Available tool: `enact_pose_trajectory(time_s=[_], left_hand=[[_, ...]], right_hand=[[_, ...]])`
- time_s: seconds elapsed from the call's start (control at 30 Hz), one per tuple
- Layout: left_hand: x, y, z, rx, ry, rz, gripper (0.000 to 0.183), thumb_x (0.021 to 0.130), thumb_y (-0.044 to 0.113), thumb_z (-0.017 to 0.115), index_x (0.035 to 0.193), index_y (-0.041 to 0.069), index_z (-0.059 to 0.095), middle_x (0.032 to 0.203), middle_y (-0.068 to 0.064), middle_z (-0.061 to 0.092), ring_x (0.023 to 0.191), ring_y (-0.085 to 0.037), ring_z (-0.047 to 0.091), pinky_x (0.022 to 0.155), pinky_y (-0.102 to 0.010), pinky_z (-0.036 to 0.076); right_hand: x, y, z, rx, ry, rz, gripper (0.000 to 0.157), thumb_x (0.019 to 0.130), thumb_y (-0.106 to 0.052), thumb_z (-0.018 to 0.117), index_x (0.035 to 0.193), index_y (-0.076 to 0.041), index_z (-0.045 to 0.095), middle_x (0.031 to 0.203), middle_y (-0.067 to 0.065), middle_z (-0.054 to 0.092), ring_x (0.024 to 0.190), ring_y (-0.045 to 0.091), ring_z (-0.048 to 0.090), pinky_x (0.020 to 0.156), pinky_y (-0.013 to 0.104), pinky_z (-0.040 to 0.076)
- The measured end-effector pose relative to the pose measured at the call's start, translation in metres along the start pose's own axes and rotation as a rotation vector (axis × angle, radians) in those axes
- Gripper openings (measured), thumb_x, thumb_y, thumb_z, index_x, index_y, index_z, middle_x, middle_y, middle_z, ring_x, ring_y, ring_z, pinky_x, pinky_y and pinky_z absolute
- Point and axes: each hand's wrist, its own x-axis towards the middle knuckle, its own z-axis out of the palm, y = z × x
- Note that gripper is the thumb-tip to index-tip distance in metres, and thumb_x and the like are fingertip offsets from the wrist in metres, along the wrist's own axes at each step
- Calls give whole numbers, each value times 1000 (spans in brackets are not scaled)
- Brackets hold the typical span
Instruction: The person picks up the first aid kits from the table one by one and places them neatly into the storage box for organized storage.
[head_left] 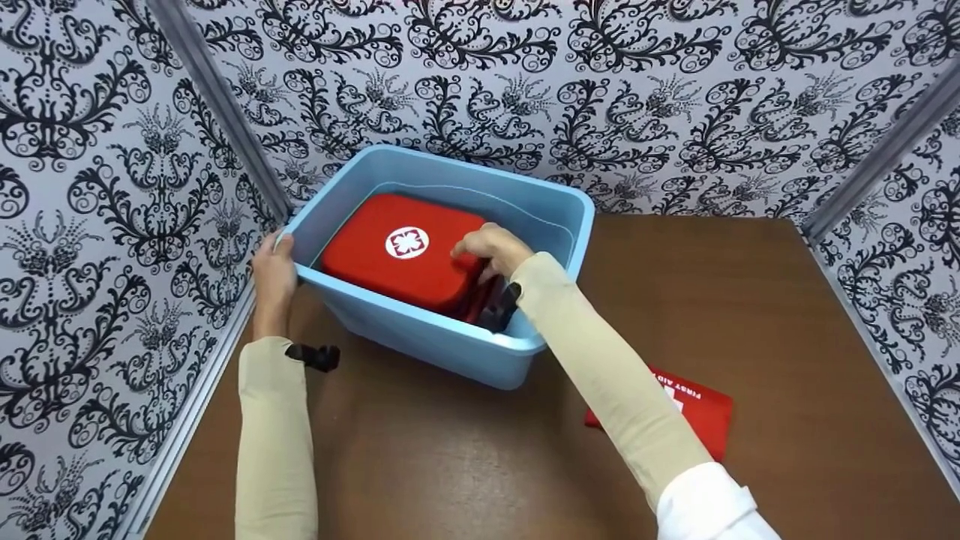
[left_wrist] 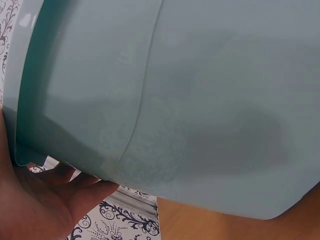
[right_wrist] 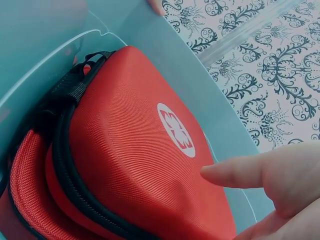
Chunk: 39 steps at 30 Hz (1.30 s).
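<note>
A light blue plastic bin [head_left: 420, 315] stands on the wooden table. My left hand [head_left: 274, 274] grips its left rim, with the thumb over the edge and the fingers against the outer wall in the left wrist view. Inside lies a red hard-shell first aid case [head_left: 382, 229] with a white round emblem and a black zipper [right_wrist: 75, 185]. At the case's right end is my right hand [head_left: 495, 247], its extended thumb [right_wrist: 235, 172] close over the red top. Another red fabric item [right_wrist: 32, 185] with dark trim lies beside and below the case.
A flat red pouch [head_left: 705, 412] printed FIRST AID lies on the table to the right, partly covered by the right forearm. Patterned wall panels [head_left: 645, 112] enclose the brown table [head_left: 450, 465] at the back and sides.
</note>
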Motion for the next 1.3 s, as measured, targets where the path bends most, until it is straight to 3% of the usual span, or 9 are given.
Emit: enact_pose_trajectory(time_s=[0.13,0.33,0.53,0.73,0.93,1.0,1.2,1.3], left_hand=[[-1,0,1,-12,5,-4,42,98,25,36,134,6,45,139,-13,44,127,-25,39,109,-33,27],[-1,0,4,-14,-20,-29,43,99,28,34,136,9,43,141,-11,42,130,-23,37,110,-32,25],[-1,1,6,-42,-56,-44,44,99,27,33,138,8,41,143,-10,40,131,-21,35,111,-30,24],[0,5,1,-42,-52,-64,44,99,29,32,139,10,40,143,-9,40,130,-22,36,111,-30,25],[-1,5,-2,-44,-57,-106,46,99,32,31,140,13,37,144,-9,39,130,-22,36,111,-30,25],[-1,4,-2,-37,-54,-103,46,99,33,31,140,13,37,144,-9,39,130,-23,36,111,-31,25],[-1,1,-1,51,-3,-40,44,98,31,34,137,10,43,141,-12,42,129,-26,39,110,-34,26],[-1,0,-2,59,-7,-47,45,99,31,33,137,11,42,142,-11,42,129,-26,38,110,-34,26]], right_hand=[[-1,0,-2,-9,-9,42,60,83,-17,62,135,-7,34,144,8,30,128,28,36,89,54,46],[-1,1,-6,-23,73,25,58,84,-23,56,136,-10,33,144,3,30,131,26,32,104,54,32],[-5,0,-13,-60,82,14,65,82,-24,60,139,-12,30,142,2,32,125,21,35,104,45,35],[-19,-10,-33,49,44,-14,55,81,-20,64,128,-10,39,134,6,39,116,21,45,100,38,41],[-39,-20,-63,-93,92,-97,37,80,-28,67,112,-13,57,127,-1,51,117,16,46,97,38,43],[-45,-22,-73,-118,99,-135,38,80,-29,68,113,-14,59,128,0,52,117,16,48,94,36,44],[-61,-18,-97,-232,198,-229,58,80,-30,68,131,-13,45,136,4,45,120,21,46,101,35,40],[-64,-9,-103,-340,250,-298,62,82,-31,67,135,-13,41,136,6,46,121,21,47,102,34,40]])
